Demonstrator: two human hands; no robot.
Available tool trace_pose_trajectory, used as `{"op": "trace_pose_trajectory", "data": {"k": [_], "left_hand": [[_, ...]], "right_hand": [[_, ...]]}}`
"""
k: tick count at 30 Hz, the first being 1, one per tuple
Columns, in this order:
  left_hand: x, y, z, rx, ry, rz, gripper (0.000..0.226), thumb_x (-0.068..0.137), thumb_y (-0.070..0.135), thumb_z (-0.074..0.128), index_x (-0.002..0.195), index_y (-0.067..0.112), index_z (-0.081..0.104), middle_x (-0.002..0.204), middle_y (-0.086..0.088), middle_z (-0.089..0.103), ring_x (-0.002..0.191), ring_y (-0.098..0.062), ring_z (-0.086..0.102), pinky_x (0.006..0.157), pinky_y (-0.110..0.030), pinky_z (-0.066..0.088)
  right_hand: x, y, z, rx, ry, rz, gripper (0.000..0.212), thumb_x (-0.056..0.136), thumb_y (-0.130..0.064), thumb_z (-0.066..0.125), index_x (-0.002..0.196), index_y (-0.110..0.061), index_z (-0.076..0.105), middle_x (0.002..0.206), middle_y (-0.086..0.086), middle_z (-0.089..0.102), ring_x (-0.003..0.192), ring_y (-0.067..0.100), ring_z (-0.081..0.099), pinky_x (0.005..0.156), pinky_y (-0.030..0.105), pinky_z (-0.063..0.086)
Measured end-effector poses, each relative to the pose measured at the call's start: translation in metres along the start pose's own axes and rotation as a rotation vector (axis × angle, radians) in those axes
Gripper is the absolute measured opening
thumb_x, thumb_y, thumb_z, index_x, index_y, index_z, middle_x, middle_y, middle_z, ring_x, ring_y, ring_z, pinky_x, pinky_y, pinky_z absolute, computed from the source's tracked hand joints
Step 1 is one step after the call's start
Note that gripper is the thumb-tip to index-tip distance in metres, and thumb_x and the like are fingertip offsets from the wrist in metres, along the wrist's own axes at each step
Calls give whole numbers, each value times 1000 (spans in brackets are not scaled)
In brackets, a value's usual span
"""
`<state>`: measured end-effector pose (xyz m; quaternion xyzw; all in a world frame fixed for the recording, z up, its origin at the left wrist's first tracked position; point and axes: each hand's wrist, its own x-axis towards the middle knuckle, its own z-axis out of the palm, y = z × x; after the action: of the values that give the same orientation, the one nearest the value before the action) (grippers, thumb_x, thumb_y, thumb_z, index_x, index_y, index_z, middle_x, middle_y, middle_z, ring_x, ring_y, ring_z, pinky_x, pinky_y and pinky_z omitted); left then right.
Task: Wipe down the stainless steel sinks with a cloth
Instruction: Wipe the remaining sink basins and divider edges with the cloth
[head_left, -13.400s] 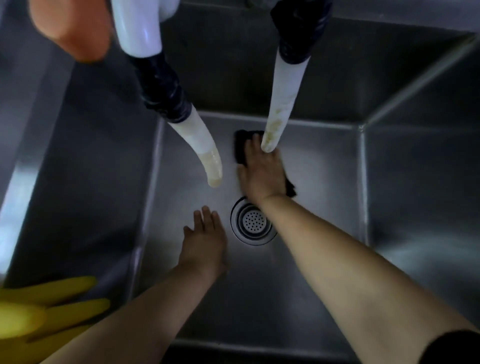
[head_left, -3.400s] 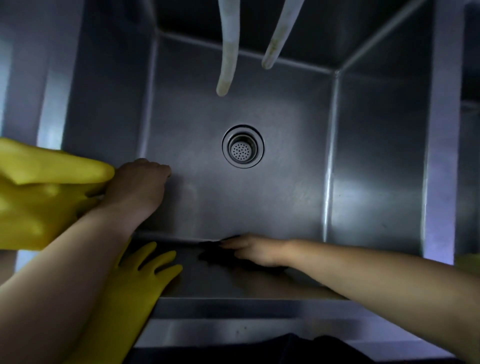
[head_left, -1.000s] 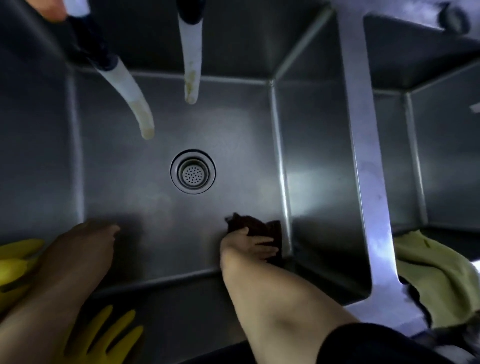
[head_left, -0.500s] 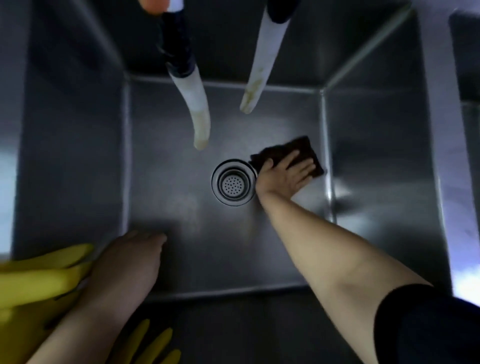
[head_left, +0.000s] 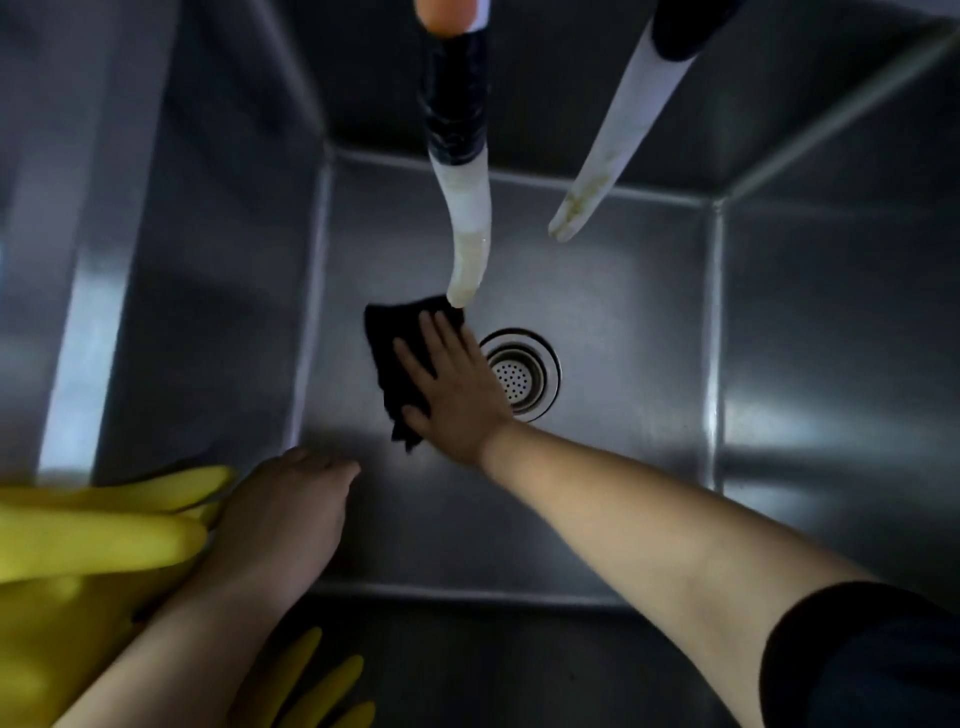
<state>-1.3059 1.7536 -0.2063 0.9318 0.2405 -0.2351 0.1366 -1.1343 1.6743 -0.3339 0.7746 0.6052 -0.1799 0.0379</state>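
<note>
Cloth (head_left: 387, 358) flat under right fingers (head_left: 423, 345)

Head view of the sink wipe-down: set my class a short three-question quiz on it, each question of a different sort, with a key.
1. True or false: the right hand presses the dark cloth flat with straight fingers.
2. The cloth lies on which side of the drain in the picture? A) left B) right C) over it
3. Fill in: beside the left hand, on the sink edge, lies a yellow rubber ____.

Key: 1 true; 2 A; 3 glove.
</note>
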Motion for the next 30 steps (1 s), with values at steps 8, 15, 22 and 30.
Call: {"op": "trace_pose_trajectory", "data": {"k": [8,15,22,30], "left_hand": [[1,-1,-1,16,-57,-54,21,59,3,79,77,14,74,67,-6,68,65,-28,65,58,-33,52],[2,1,-3,67,-47,-40,25,52,9,84,72,16,70,65,-2,66,61,-23,64,55,-28,50],[0,5,-3,80,24,52,31,41,6,88,63,16,69,57,-1,63,53,-22,63,49,-23,48],[-5,16,-13,142,120,220,30,41,6,76,70,15,73,65,-2,68,60,-23,66,56,-28,55]], "right_hand": [[4,-3,5,-40,-59,-132,81,87,-60,38,152,-22,8,158,17,-2,146,33,-9,117,47,-9],[88,51,-40,175,66,125,84,89,-60,40,153,-22,1,160,9,-9,145,26,-13,117,39,-8],[52,141,-43,89,118,371,77,90,-61,34,151,-27,1,160,9,-6,146,27,-11,119,42,-3],[-95,138,-6,41,72,577,73,93,-48,40,151,-13,12,157,22,1,146,35,-4,119,46,-1]]}}
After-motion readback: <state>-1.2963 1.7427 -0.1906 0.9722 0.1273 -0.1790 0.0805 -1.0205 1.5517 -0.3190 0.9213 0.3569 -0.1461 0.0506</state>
